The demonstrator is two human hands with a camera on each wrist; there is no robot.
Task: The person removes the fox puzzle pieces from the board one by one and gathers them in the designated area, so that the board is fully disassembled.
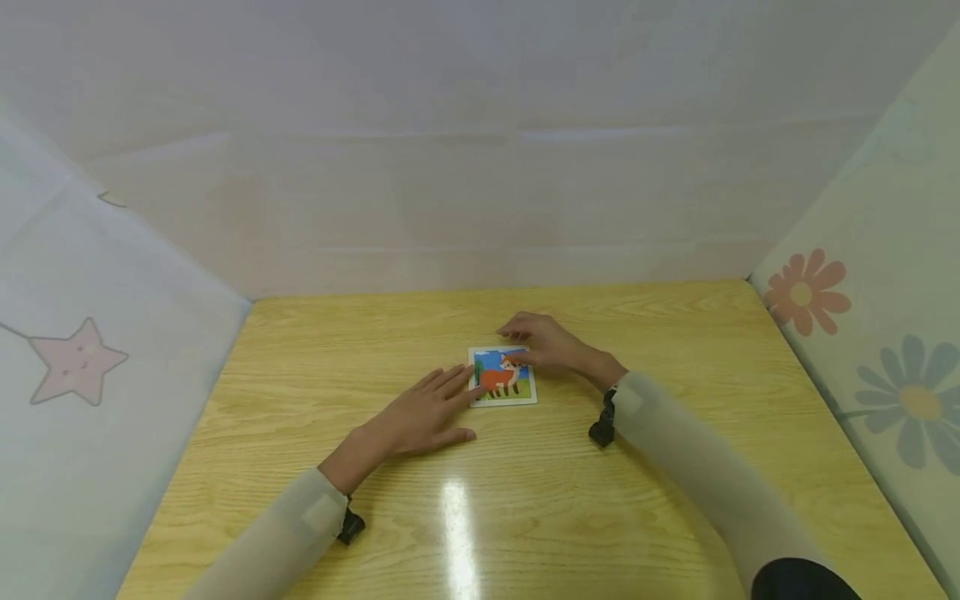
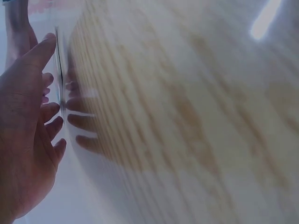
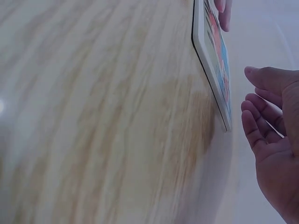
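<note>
Lying flat near the middle of the table (image 1: 675,467) is one small square puzzle (image 1: 503,376), white-edged, with an orange fox on blue sky and green ground. It is the only loose thing on the wood.

Two hands work at it. The left hand (image 1: 423,414) rests palm down on the table just left of the puzzle, fingers straight and spread a little, their tips touching the puzzle's left edge and lower left corner. It grips nothing. In the left wrist view the same hand (image 2: 25,135) shows fingers loosely extended toward the thin edge of the puzzle (image 2: 58,70), with their reflection on the glossy wood.

The right hand (image 1: 543,342) comes in from the upper right, fingers gently bent, tips resting on the puzzle's top right part over the fox's head. It covers that corner, so how the pieces lie there cannot be told. In the right wrist view the hand (image 3: 275,154) is relaxed and open beside the puzzle (image 3: 212,60), whose rim and coloured face show edge on; a fingertip of the other hand shows at its far end.

Each wrist bears one black strap with a small camera. Pale sleeves cover both forearms. Around the table stand pale screens: one star (image 1: 75,361) on the left one, two flowers (image 1: 806,292) on the right one. One bright glare streak lies on the wood, between the arms.
</note>
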